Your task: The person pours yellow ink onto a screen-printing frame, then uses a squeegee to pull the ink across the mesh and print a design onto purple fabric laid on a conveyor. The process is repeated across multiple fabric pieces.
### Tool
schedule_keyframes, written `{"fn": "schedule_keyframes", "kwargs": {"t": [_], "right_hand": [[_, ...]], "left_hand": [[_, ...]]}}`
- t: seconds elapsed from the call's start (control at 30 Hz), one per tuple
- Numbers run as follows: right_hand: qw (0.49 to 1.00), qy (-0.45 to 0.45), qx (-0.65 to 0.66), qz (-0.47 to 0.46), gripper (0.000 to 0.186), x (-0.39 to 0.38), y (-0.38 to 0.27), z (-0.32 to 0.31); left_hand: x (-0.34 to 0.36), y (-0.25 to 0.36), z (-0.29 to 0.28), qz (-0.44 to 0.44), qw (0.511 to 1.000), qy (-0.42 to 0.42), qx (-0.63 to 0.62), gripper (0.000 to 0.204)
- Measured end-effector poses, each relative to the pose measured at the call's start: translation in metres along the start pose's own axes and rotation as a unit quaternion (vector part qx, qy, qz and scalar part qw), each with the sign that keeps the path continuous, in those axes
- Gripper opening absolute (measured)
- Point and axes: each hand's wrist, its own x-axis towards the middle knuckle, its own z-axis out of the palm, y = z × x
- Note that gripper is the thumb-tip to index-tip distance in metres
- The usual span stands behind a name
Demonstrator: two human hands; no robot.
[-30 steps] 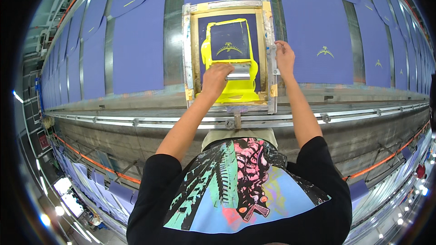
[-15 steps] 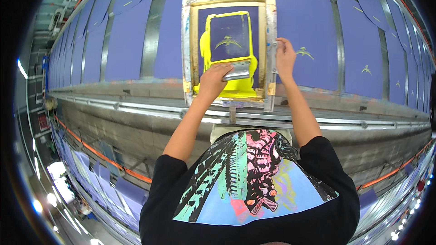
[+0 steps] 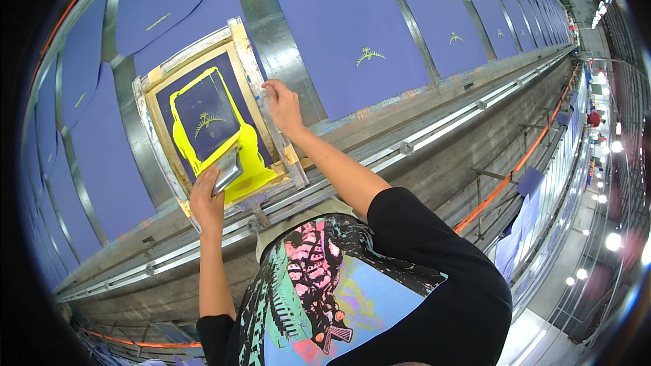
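- My left grip [image 3: 207, 200] pinches a metal squeegee [image 3: 229, 171], fingers closed on its end at the tool's 7 o'clock.
- The squeegee lies tilted inside a worn, pale screen frame [image 3: 249, 62], toward 5 o'clock from the frame's centre.
- My right grip [image 3: 285, 107] is at the frame's 3 o'clock, fingers bent against the outer side; whether they pinch it or merely rest there, I cannot tell.
- The frame sits at about 10 o'clock from the middle of my view, turned slightly askew, over a purple panel [image 3: 196, 24] on the metal tabletop [image 3: 283, 51].
- Yellow ink [image 3: 249, 163] pools thickly between the frame's 4 and 5 o'clock and rings the dark mesh [image 3: 217, 95].
- An arched yellow motif [image 3: 209, 123] shows near the mesh's middle.
- At 2 o'clock from the frame, another purple panel [image 3: 339, 34] bears a similar yellow print [image 3: 370, 59].
- A metal rail [image 3: 407, 148] runs from my 8 o'clock to my 2 o'clock.
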Motion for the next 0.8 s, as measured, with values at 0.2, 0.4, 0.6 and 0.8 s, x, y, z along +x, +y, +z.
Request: {"fn": "schedule_keyframes", "kwargs": {"t": [0.2, 0.4, 0.6, 0.8], "right_hand": [[0.999, -0.011, -0.008, 0.032, 0.014, -0.007, -0.007, 0.002], [0.999, -0.006, -0.016, 0.047, 0.015, -0.01, -0.002, -0.005], [1.0, 0.004, -0.013, 0.016, 0.016, -0.007, -0.006, -0.003], [0.999, -0.012, -0.031, 0.028, 0.021, -0.004, 0.003, -0.005]], "left_hand": [[-0.022, -0.005, -0.009, 0.049, 0.994, -0.048, 0.089, 0.062], [0.097, -0.038, -0.014, -0.08, 0.99, -0.073, 0.089, 0.053], [0.22, -0.079, -0.027, -0.045, 0.987, -0.113, 0.105, 0.047], [0.125, -0.06, 0.012, 0.054, 0.992, -0.021, 0.114, 0.042]]}}
